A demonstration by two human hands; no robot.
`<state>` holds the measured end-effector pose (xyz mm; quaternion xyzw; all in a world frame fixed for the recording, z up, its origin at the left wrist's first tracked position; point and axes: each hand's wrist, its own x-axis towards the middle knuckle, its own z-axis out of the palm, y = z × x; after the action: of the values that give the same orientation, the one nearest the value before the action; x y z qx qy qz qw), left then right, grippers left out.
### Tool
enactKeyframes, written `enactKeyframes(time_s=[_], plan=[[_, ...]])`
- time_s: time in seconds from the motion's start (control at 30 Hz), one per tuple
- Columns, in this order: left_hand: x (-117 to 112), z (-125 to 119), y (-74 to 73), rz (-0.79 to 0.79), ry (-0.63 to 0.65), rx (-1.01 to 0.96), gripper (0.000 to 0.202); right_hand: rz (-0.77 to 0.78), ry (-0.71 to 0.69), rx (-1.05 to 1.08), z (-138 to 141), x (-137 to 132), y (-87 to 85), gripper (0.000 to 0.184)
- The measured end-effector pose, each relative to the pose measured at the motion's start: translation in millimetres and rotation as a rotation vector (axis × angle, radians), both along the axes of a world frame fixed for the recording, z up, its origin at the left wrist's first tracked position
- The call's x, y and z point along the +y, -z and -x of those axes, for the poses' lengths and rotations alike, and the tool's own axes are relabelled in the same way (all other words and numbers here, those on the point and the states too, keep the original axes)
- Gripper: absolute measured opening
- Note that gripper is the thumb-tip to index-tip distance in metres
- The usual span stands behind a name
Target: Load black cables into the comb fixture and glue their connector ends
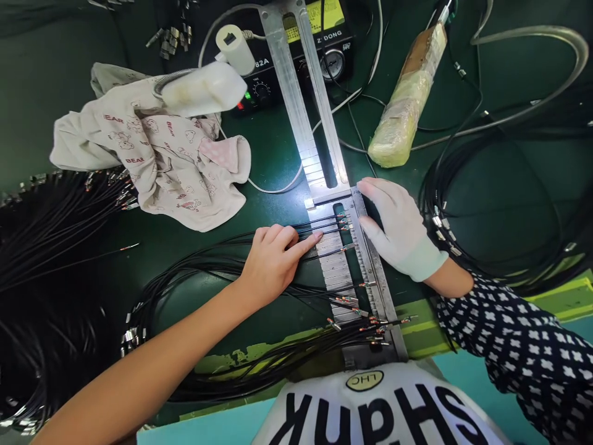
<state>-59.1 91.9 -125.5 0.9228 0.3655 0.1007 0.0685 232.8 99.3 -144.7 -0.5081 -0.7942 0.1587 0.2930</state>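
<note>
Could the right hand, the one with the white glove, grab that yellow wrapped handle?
Probably yes. The right hand is just below the yellow wrapped handle in the picture, and nothing seems to block the green table between them.

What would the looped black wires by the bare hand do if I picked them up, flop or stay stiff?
The black wires would probably bend but spring a little, since they curve in a smooth loop beside the left hand. Each is probably light, being so thin. They might tangle, as many lie bunched together.
</note>
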Motion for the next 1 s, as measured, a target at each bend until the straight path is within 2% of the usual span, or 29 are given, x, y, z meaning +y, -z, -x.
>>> enactKeyframes(time_s=[0.13, 0.27, 0.33, 0.43, 0.63, 0.9, 1.0], plan=[[-8.3, -2.8, -3.8, 0.101, -0.004, -0.008, 0.037, -0.01, -0.004, 0.025, -0.9, -0.5, -0.1, 0.047], [-14.9, -3.6, 1.2, 0.178, 0.084, -0.144, 0.031, -0.01, -0.004, 0.043, -1.6, -0.7, -0.7, 0.047], [-13.0, -2.7, 4.3, 0.193, 0.117, -0.195, 0.034, -0.008, -0.003, 0.044, -1.8, -0.9, -0.7, 0.047], [-3.3, -3.2, 3.8, 0.176, 0.13, -0.19, 0.04, 0.003, 0.0, 0.043, -2.2, -1.4, -0.6, 0.048], [12.2, -9.8, -4.3, 0.104, 0.159, -0.148, 0.037, 0.012, -0.001, 0.027, -1.3, -0.8, -0.7, 0.046], [11.1, -10.3, 4.7, 0.088, 0.208, -0.175, 0.037, 0.043, 0.012, 0.002, 0.5, -0.1, -3.7, 0.046], [3.2, -9.3, 4.0, -0.019, 0.127, -0.111, 0.035, 0.049, 0.011, 0.001, 0.2, 0.3, -3.1, 0.046]])
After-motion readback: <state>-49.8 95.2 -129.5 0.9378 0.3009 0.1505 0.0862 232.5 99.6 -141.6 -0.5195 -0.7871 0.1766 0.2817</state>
